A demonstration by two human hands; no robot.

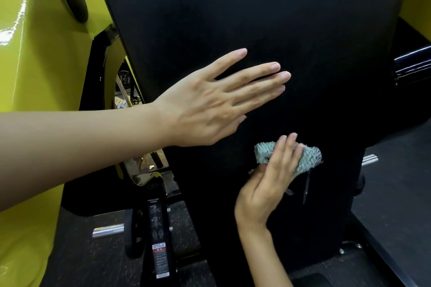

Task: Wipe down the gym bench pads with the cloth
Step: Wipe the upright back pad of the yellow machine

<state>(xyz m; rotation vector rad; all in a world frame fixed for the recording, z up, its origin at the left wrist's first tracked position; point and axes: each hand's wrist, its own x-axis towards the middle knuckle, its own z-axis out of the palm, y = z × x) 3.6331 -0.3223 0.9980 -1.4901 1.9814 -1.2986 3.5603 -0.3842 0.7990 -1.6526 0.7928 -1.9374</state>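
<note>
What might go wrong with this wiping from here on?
The cloth is bunched small in the right hand, so each stroke likely covers little and parts of the big black pad may be missed. The left hand lies spread across the pad and could smudge wiped areas. A loose thread dangling below the cloth might snag or shed lint.

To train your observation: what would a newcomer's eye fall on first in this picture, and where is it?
First, the open left hand, spread flat over the big black pad at mid-picture. Below it to the right, the right hand holds a bunched grey-green cloth at the pad. The glossy yellow frame fills the left edge.
</note>
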